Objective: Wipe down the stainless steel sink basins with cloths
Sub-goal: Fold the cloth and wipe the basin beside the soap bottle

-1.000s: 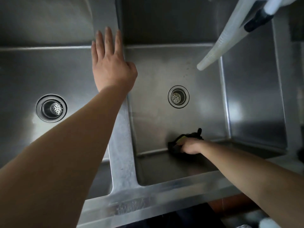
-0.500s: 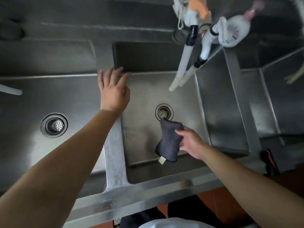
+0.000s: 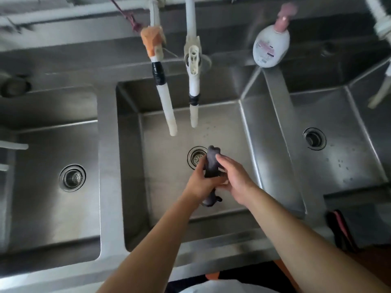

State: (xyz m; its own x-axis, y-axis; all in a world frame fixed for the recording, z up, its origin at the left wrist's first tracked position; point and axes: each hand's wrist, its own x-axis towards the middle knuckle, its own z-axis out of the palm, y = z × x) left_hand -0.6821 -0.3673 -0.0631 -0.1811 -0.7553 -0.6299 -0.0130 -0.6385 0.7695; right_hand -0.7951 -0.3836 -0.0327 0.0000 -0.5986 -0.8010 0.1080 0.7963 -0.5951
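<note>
Left hand and right hand both gripping dark cloth over middle basin, near drain, left hand having left the divider

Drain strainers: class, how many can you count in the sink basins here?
3. One sits in the left basin, one in the middle basin, partly covered by the cloth that the hands hold, and one in the right basin. None appears fully hidden.
</note>
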